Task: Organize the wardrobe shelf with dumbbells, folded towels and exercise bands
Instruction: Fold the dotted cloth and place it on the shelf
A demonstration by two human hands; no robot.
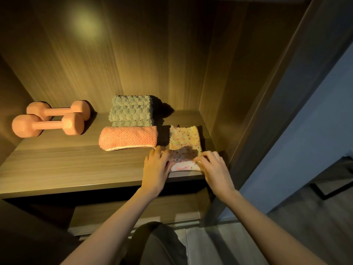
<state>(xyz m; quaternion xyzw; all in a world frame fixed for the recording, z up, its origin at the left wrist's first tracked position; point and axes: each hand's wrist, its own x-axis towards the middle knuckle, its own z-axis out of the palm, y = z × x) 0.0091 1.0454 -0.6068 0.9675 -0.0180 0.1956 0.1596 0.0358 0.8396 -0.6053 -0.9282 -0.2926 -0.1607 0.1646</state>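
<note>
Shelf: the wooden wardrobe shelf spans the view; your open room is the bare stretch along its front edge, from the left corner to your hands.
Right wall: the side panel rises just beside the rightmost towel, so you have little slack there.
Dumbbells: the front dumbbell and the back dumbbell, both orange, lie side by side at the far left, near the left wall and well apart from the towels.
Grey towel: the folded grey towel sits mid-shelf against the back panel.
Orange towel: the orange towel lies just in front of it, fold edge toward you.
Speckled towel: the speckled towel lies right of the orange one, its near end reaching the shelf's front edge.
Right hand: your right hand has a curled grip on the towel's near right corner.
Left hand: your left hand lies on its near left edge; whether that grip pinches or only rests, you cannot tell.
</note>
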